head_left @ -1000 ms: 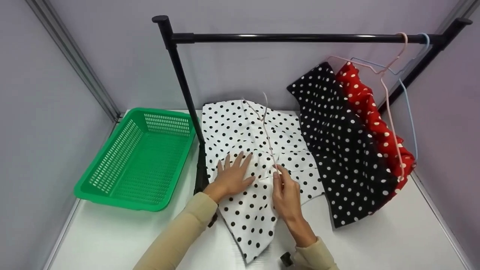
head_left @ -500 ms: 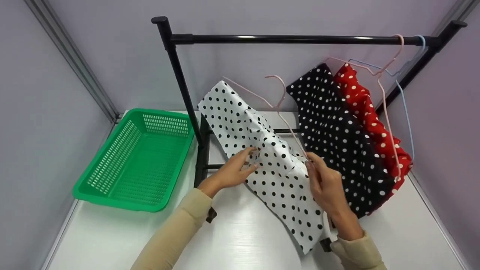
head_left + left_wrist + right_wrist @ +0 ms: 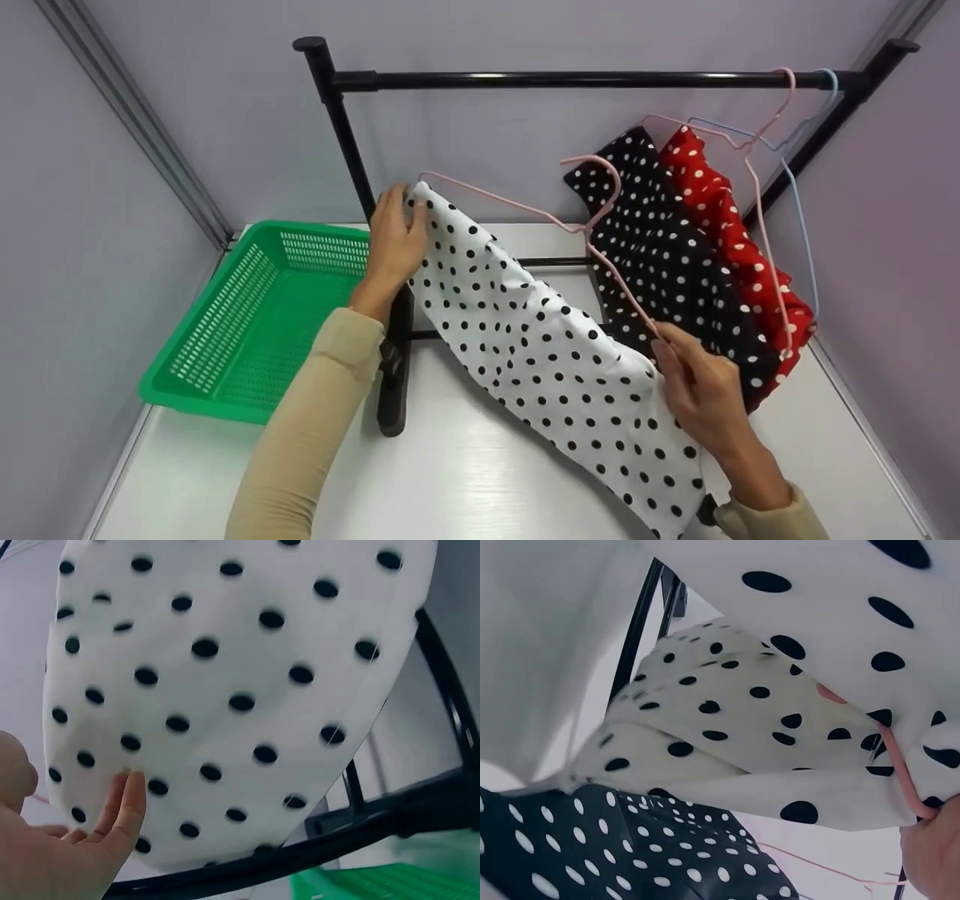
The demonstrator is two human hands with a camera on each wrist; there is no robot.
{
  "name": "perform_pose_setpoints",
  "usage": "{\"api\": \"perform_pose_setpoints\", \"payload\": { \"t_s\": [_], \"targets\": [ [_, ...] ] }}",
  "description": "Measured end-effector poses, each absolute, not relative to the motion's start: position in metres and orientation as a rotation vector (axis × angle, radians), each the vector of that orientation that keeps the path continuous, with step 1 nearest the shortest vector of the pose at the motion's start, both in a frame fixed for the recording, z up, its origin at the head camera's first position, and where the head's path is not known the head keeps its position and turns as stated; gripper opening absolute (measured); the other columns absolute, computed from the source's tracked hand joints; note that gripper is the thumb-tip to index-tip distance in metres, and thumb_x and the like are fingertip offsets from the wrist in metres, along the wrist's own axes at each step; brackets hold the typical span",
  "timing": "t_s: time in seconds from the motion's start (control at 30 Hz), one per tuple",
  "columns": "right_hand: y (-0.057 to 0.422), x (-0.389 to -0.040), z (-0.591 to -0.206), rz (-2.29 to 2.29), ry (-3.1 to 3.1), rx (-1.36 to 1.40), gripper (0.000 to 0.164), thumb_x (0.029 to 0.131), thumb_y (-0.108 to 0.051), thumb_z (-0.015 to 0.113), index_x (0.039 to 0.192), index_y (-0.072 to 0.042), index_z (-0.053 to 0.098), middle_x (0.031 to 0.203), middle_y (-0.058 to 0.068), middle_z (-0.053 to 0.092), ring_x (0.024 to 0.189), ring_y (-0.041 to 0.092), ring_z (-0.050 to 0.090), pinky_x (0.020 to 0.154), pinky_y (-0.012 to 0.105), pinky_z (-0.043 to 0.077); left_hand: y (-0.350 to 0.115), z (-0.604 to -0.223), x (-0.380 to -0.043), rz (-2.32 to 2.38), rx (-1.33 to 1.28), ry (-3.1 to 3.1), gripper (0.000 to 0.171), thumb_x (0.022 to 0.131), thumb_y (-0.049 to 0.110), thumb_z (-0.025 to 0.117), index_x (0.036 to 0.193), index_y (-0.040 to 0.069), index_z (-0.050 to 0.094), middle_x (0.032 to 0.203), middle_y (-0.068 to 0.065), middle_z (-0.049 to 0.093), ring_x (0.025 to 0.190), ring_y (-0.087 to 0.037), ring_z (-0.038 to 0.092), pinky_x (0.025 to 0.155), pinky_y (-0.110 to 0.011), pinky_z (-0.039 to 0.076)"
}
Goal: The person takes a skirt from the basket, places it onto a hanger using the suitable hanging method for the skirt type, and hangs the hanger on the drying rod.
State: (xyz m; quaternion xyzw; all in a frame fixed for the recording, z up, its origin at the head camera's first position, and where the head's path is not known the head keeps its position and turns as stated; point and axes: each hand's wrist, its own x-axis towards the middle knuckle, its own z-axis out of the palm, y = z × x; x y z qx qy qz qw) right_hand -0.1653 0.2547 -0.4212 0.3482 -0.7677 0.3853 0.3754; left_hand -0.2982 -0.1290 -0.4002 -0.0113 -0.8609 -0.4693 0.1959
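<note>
A white garment with black dots [image 3: 525,337] hangs slanting from a pink clothes hanger [image 3: 510,201], which runs along its upper edge. My right hand [image 3: 705,397] pinches the lower right end of the hanger's arm. At the garment's upper left corner is my left hand [image 3: 394,240], its thumb beside the cloth. In the left wrist view, extended fingers [image 3: 127,814] of that hand touch the dotted cloth. The hanger's hook points up and left, off the rail. From beneath, the right wrist view shows the garment's open inside and a bit of pink hanger [image 3: 904,772] by the hand.
A black clothes rack [image 3: 517,80] spans the back. On its right end hang a black garment with white dots [image 3: 682,277] and a red one [image 3: 720,187], on pink and blue hangers. A green plastic basket [image 3: 255,412] stands left on the white table [image 3: 450,480].
The white garment has been lifted off the table on its hanger and tilted. My right hand moved right with the hanger; my left hand went from the garment's middle to its upper left corner.
</note>
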Motion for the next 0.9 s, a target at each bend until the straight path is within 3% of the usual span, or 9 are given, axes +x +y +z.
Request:
{"api": "perform_pose_setpoints", "payload": {
  "t_s": [0.1,0.2,0.27,0.33,0.43,0.57,0.73,0.9],
  "targets": [
    [0.257,-0.159,-0.417,1.023,-1.99,0.856,0.027,0.105,-0.013,0.056,0.117,0.009,0.067,0.058,-0.003,0.041,0.05,0.0,0.03,0.043,0.012,0.026,-0.132,-0.397,-0.3,-1.299,-0.011,-2.412,0.032,0.11,0.022,0.045,0.125,-0.003,0.059,0.118,-0.02,0.061,0.107,-0.031,0.058,0.093,-0.042,0.049],
    [0.259,-0.154,-0.415,1.033,-2.023,0.802,0.026,0.1,0.001,0.059,0.123,0.008,0.068,0.057,-0.003,0.043,0.052,-0.003,0.026,0.047,0.011,0.027,-0.132,-0.398,-0.299,-1.326,0.011,-2.445,0.027,0.11,0.021,0.045,0.115,-0.002,0.058,0.104,-0.016,0.059,0.093,-0.027,0.054,0.083,-0.04,0.047],
    [0.259,-0.153,-0.415,1.024,-2.045,0.762,0.031,0.094,0.01,0.061,0.124,0.007,0.069,0.065,0.004,0.061,0.055,-0.005,0.024,0.051,0.01,0.03,-0.132,-0.401,-0.298,-1.364,0.011,-2.458,0.026,0.111,0.021,0.043,0.113,-0.001,0.056,0.099,-0.014,0.057,0.09,-0.025,0.052,0.079,-0.037,0.045],
    [0.26,-0.152,-0.417,1.008,-2.07,0.715,0.037,0.09,0.016,0.062,0.124,0.004,0.071,0.085,0.012,0.075,0.057,-0.005,0.026,0.057,0.009,0.034,-0.132,-0.404,-0.297,-1.427,0.002,-2.451,0.024,0.111,0.021,0.041,0.112,0.0,0.053,0.098,-0.012,0.055,0.089,-0.024,0.051,0.078,-0.035,0.045],
    [0.263,-0.153,-0.423,1.0,-2.095,0.635,0.044,0.087,0.019,0.063,0.126,0.001,0.071,0.091,0.015,0.076,0.058,-0.003,0.03,0.063,0.008,0.038,-0.133,-0.407,-0.294,-1.52,-0.037,-2.414,0.021,0.111,0.021,0.041,0.113,0.003,0.051,0.099,-0.01,0.056,0.089,-0.022,0.053,0.078,-0.034,0.045],
    [0.268,-0.154,-0.432,0.967,-2.112,0.552,0.047,0.089,0.017,0.064,0.129,-0.005,0.07,0.061,0.003,0.058,0.056,-0.002,0.03,0.061,0.008,0.037,-0.135,-0.409,-0.289,-1.643,-0.126,-2.337,0.017,0.111,0.019,0.042,0.112,0.003,0.049,0.104,-0.011,0.058,0.098,-0.022,0.06,0.088,-0.033,0.051],
    [0.271,-0.154,-0.438,0.925,-2.137,0.481,0.046,0.092,0.012,0.065,0.132,-0.011,0.07,0.055,-0.004,0.048,0.054,-0.002,0.024,0.052,0.014,0.03,-0.137,-0.411,-0.287,-1.811,-0.247,-2.224,0.013,0.11,0.013,0.044,0.109,0.001,0.048,0.107,-0.015,0.057,0.113,-0.027,0.064,0.099,-0.034,0.054],
    [0.273,-0.152,-0.44,0.895,-2.156,0.44,0.048,0.094,0.009,0.065,0.134,-0.016,0.069,0.056,-0.005,0.049,0.053,0.001,0.028,0.052,0.015,0.032,-0.14,-0.412,-0.283,-1.841,-0.275,-2.219,0.013,0.11,0.013,0.044,0.107,0.0,0.048,0.106,-0.016,0.058,0.108,-0.029,0.065,0.098,-0.036,0.055]
  ]
}}
